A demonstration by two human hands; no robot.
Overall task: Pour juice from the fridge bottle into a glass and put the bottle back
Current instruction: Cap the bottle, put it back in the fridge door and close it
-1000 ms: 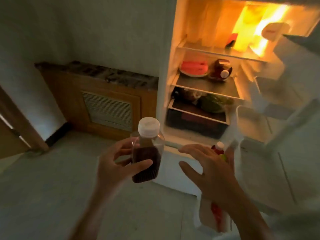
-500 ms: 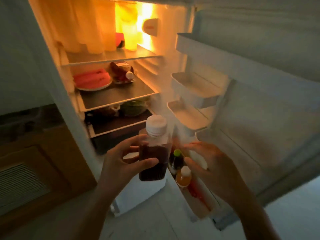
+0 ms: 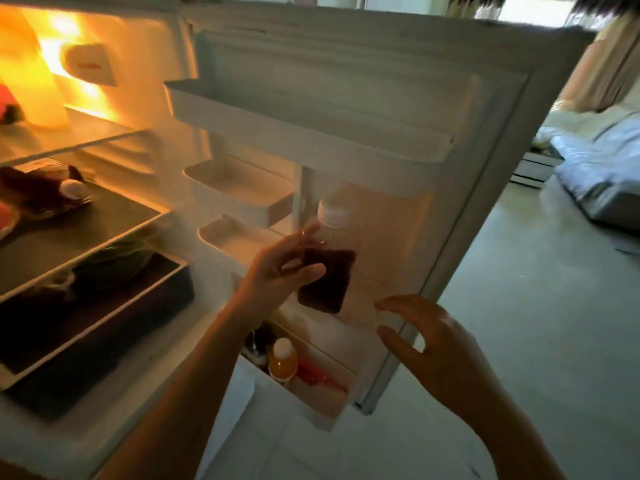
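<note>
My left hand point(image 3: 280, 271) grips a clear juice bottle point(image 3: 329, 271) with a white cap, about half full of dark red juice. It holds the bottle upright in front of the open fridge door point(image 3: 398, 209), above the lowest door shelf point(image 3: 332, 386). My right hand point(image 3: 436, 344) hovers to the right of the bottle, below it, with fingers spread and holding nothing. No glass is in view.
The lowest door shelf holds an orange bottle point(image 3: 282, 360), a dark bottle and red packets. Empty door trays point(image 3: 239, 192) sit higher up. Inside the lit fridge lie a dark bottle point(image 3: 41, 188) on a shelf and a crisper drawer point(image 3: 97, 306). Pale floor spreads right.
The view has swung right from the fridge interior onto the door. My left hand has carried the bottle up and closer to the door; my right hand has dropped lower and to the right.
</note>
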